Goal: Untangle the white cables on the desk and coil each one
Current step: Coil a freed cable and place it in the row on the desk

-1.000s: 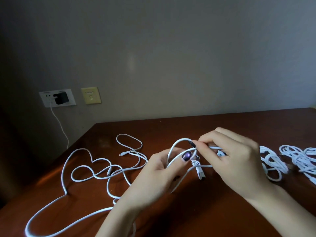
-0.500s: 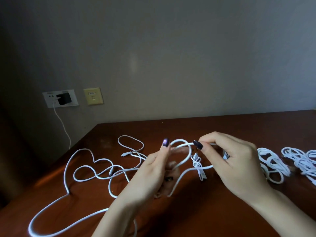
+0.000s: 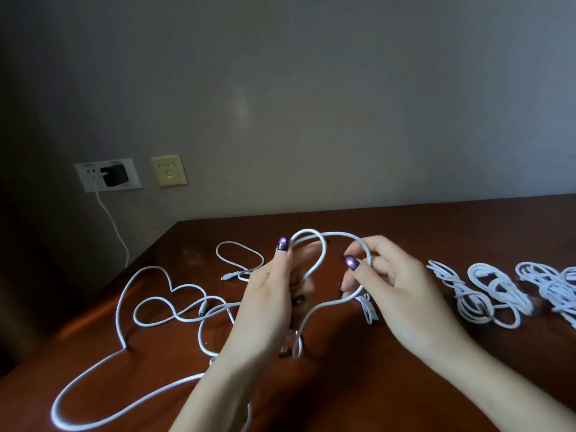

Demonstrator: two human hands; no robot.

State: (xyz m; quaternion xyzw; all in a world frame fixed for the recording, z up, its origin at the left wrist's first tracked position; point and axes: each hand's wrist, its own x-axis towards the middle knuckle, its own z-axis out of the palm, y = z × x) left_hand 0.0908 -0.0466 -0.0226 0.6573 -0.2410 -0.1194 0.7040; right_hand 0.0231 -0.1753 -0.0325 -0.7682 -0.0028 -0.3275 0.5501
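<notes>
Over the middle of the desk (image 3: pixel 405 226), the left hand (image 3: pixel 268 307) pinches a small upright loop of a white cable (image 3: pixel 343 234). The right hand (image 3: pixel 402 294) nips its wider arc. Its slack trails toward 6 o'clock. Loose cables (image 3: pixel 124 307) sprawl at 9 o'clock, and coiled bundles (image 3: pixel 489 294) lie at 3.

a plain room, likely a home or hotel room: a dark wooden desk (image 3: pixel 405 226) against a bare grey wall (image 3: pixel 311 88), with a socket (image 3: pixel 107 176) and a yellowed plate (image 3: pixel 169 170) at left of frame.
</notes>
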